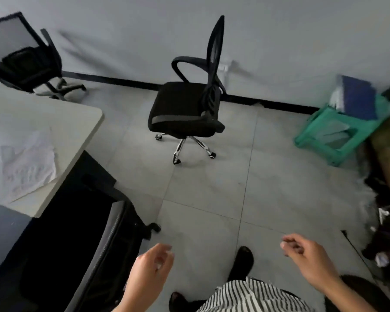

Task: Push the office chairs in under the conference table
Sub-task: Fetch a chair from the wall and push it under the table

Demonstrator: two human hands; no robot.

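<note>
Head view, reading across from 9 o'clock: the counter (43,122) fills my left side. A far chair (25,57) stands beyond its 10 o'clock end; how far in it sits I cannot tell. At 8 o'clock a near chair (77,233) has its seat hidden beneath the counter, so I judge it tucked in. My left hand (151,266) hangs just beside that chair's backrest, fingers loosely curled, gripping nothing. At 12 o'clock, well apart from both hands, the middle chair (187,104) stands on open floor (212,188), away from the counter. Its backrest shows edge-on to me, on its 3 o'clock side, and the seat faces 9 o'clock toward the counter. My right hand (306,257), at 4 o'clock, is likewise loose and empty, and the two hands are apart. I judge the push must come from behind the backrest, driving toward 9 o'clock, which favours my right hand.
</note>
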